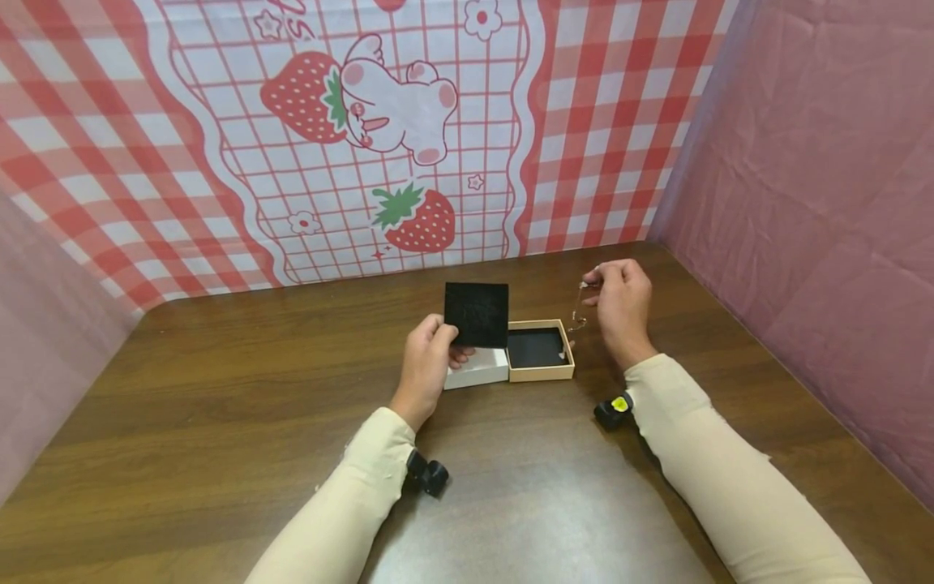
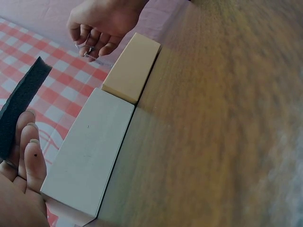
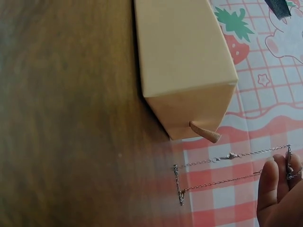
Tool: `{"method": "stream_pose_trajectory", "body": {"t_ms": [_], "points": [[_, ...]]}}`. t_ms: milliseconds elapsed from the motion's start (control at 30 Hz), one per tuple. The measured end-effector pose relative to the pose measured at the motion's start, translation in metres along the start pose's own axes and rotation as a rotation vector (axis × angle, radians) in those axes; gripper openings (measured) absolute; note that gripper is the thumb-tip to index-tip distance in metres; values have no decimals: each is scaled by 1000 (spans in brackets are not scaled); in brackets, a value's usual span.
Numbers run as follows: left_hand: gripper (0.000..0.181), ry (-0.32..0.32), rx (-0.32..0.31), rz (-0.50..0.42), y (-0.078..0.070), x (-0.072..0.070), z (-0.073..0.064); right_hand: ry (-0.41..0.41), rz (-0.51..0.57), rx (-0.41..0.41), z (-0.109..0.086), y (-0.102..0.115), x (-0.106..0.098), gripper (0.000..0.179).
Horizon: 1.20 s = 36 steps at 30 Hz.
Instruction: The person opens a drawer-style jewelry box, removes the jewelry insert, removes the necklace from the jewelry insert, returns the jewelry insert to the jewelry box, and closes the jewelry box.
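In the head view my left hand [image 1: 423,365] pinches a square black foam pad [image 1: 477,312] by its lower left corner, thumb on the face. My right hand [image 1: 623,304] holds a thin silver chain bracelet [image 3: 230,155] at the fingertips. It hangs in a loop with a small bar at its low end, beside a tan box [image 1: 541,375]. That box stands open at the top with a black inside [image 1: 533,347]. Left of it, end to end, lies a white box part [image 2: 90,151], partly hidden behind the pad and left fingers in the head view.
A short tan ribbon tab [image 3: 206,132] sticks out of the tan box's right end. The wooden table [image 1: 219,405] meets a red checked strawberry cloth [image 1: 606,122] at the back and a pink cloth [image 1: 817,203] on the right. Each wrist carries a small black camera.
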State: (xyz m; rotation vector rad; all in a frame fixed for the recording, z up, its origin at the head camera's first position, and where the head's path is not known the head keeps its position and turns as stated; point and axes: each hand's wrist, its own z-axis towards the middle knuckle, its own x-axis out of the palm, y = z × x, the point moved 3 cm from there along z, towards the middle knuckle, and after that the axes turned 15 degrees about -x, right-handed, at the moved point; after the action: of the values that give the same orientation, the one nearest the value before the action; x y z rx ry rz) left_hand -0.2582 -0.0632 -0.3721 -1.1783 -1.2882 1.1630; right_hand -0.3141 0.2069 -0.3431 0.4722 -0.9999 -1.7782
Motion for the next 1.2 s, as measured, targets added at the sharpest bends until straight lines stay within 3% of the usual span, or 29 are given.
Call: {"method": "stream_pose_trajectory", "body": {"t_ms": [267,567,1200], "points": [[16,-5,-13,39,-3,1,-1,10,-23,19,-1,0,0,21],[14,-5,-1,-6,3,-1,0,23,-76,48,-2,-3,0,20],[13,10,21,-13,5,1,2,67,-234,146,0,-8,-3,14]]}}
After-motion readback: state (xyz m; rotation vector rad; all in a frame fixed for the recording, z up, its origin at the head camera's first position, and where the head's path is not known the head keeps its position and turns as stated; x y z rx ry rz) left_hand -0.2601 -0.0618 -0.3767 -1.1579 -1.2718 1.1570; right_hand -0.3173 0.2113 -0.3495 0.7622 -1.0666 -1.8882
